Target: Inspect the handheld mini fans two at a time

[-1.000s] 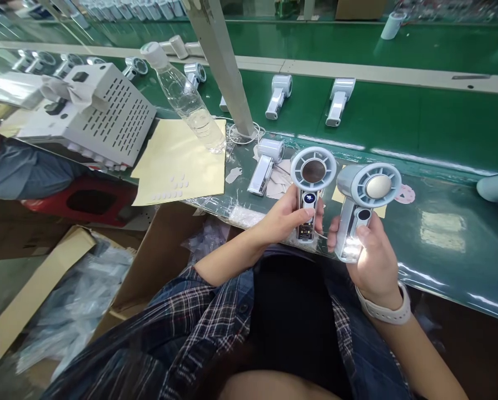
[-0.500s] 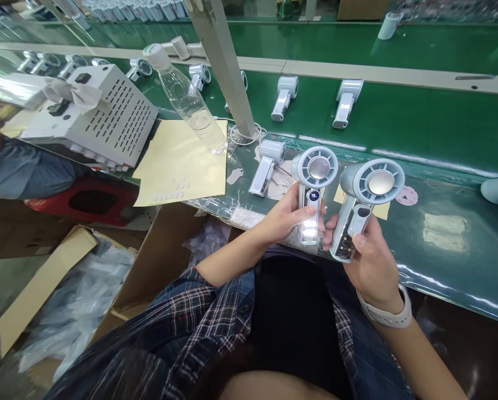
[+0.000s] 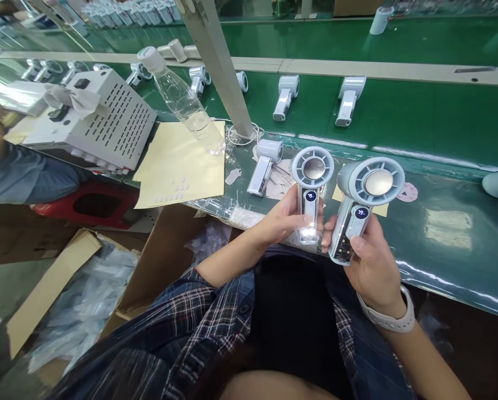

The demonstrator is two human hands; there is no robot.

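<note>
My left hand (image 3: 288, 216) is closed round the handle of a pale blue handheld fan (image 3: 313, 168), its thumb on the handle's front below a small lit display. A second handheld fan (image 3: 377, 183) is gripped in my right hand (image 3: 374, 261), tilted a little and nearer to me. Its round display is lit with digits, and dark inner parts show along the side of its handle. Both fans are upright, side by side, above the edge of the green bench (image 3: 453, 266). Another fan (image 3: 264, 166) lies on the bench left of my hands.
Several fans, among them one (image 3: 349, 101), lie on the green conveyor (image 3: 419, 111). A clear bottle (image 3: 190, 111) stands by a metal post (image 3: 222, 72). Left are yellow paper (image 3: 190, 166), a white slotted box (image 3: 107, 122), another person's arm (image 3: 19, 172) and an open carton (image 3: 149, 261).
The right-hand fan's display, dark before, is now lit with digits. My right thumb has shifted slightly on its handle. Both hands keep hold of their fans.
</note>
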